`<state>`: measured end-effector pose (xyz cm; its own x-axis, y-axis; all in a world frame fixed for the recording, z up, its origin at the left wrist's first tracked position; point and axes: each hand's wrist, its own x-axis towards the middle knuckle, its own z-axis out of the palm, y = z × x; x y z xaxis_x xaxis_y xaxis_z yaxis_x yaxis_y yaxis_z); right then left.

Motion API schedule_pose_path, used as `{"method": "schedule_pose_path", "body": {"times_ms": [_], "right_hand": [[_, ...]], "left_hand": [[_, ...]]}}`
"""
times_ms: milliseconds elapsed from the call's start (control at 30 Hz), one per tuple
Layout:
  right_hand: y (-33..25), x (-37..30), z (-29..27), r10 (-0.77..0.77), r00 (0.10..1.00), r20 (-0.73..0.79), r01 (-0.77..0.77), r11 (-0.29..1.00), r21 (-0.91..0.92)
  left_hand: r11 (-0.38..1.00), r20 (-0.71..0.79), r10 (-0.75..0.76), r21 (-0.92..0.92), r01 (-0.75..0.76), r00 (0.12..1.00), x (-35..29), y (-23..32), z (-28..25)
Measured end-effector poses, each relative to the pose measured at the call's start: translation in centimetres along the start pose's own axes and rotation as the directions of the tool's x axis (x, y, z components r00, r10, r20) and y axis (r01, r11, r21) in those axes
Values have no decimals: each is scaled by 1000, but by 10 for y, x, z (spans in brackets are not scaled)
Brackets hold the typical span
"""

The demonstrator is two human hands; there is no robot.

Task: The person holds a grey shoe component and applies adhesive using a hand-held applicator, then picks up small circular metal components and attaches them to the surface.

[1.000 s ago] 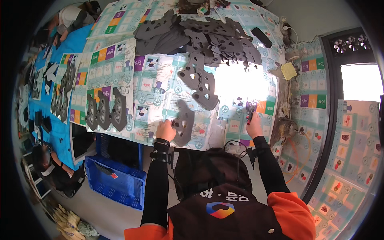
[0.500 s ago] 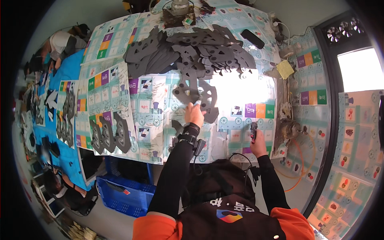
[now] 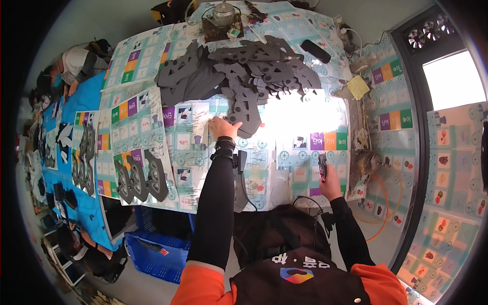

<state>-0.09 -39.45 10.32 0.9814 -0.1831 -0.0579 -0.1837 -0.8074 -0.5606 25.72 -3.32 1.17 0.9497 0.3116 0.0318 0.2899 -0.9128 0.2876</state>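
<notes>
My left hand lies over the table with its fingers apart, at the lower left edge of a dark grey foam-like piece with cut-out holes. Its thumb seems to touch that piece. A heap of similar grey pieces spreads beyond it. My left forearm partly hides another grey item near the table's front edge. Further right, my right hand is closed round a small black tool with a red part, its tip pointing away from me. The tool's exact kind is unclear.
Several grey pieces lie in a row on the left. A black phone-like object and a yellow pad are at the far right. A blue crate stands below the table. People work at a blue table.
My left hand has moved left, and its fingers have spread at the edge of the grey piece. The two pieces near it now overlap more. My right hand keeps the tool in place.
</notes>
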Motion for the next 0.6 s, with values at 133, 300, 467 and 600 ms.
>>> {"method": "schedule_pose_path", "body": {"times_ms": [133,300,467,600], "right_hand": [[-4,-11,-17,73,997,35,-74,997,25],[-3,-15,-14,148,987,68,-152,987,52],[15,-13,-17,141,988,63,-146,986,76],[3,-1,-28,262,937,231,-317,916,247]], "left_hand": [[973,376,77,-231,13,923,9,12,8],[632,288,81,-755,174,954,20,9,-6],[845,208,275,-518,-133,939,20,-67,-63],[997,416,74,-44,-61,907,-124,-157,-88]]}}
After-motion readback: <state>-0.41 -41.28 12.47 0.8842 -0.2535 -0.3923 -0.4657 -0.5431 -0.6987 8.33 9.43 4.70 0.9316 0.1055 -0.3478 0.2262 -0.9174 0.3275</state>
